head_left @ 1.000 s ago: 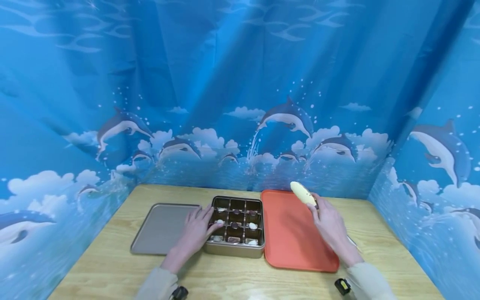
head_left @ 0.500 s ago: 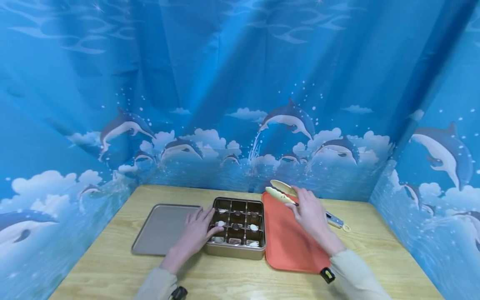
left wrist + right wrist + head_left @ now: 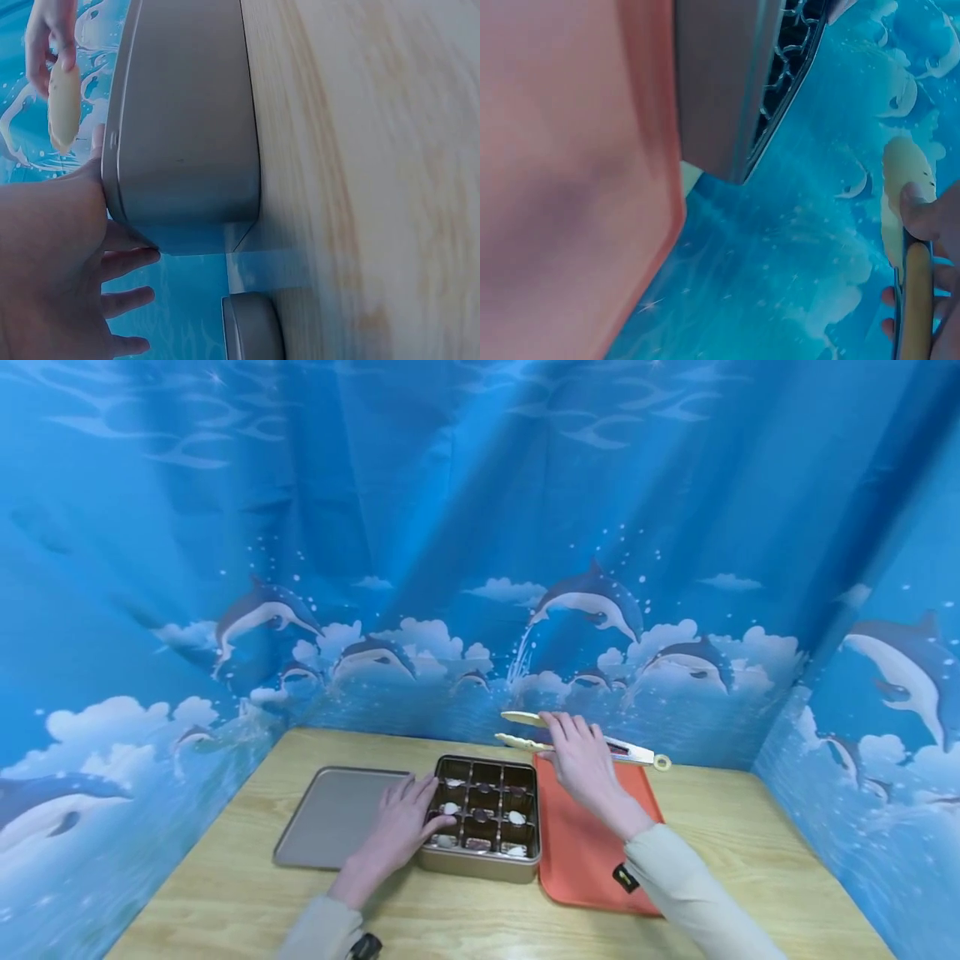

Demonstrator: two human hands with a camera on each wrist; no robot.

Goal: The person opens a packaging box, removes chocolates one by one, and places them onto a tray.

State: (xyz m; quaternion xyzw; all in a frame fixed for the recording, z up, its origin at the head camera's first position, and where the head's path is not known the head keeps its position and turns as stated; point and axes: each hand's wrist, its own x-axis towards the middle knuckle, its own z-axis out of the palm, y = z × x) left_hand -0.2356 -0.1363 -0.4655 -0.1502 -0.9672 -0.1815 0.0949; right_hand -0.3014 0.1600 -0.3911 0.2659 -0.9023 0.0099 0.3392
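Note:
In the head view my right hand grips a pair of tongs with cream tips, held above the red tray's far end. The tips stand apart, pointing left, with nothing seen between them. My left hand rests along the left side of a bronze divided pan; its fingers are spread. In the left wrist view the thumb lies at the rim of the pan. Small white and dark pieces show in the pan's compartments, too small to name. The right wrist view shows the thumb pressing the tongs.
A flat grey-brown tray lies left of the pan, partly behind the left hand. Right of the pan, almost against it, is the red tray. The wooden table ends at a blue dolphin-print curtain.
The right hand has carried the tongs left toward the pan and turned them, so their tips now point left and sit wider apart. The left hand stays at the pan.

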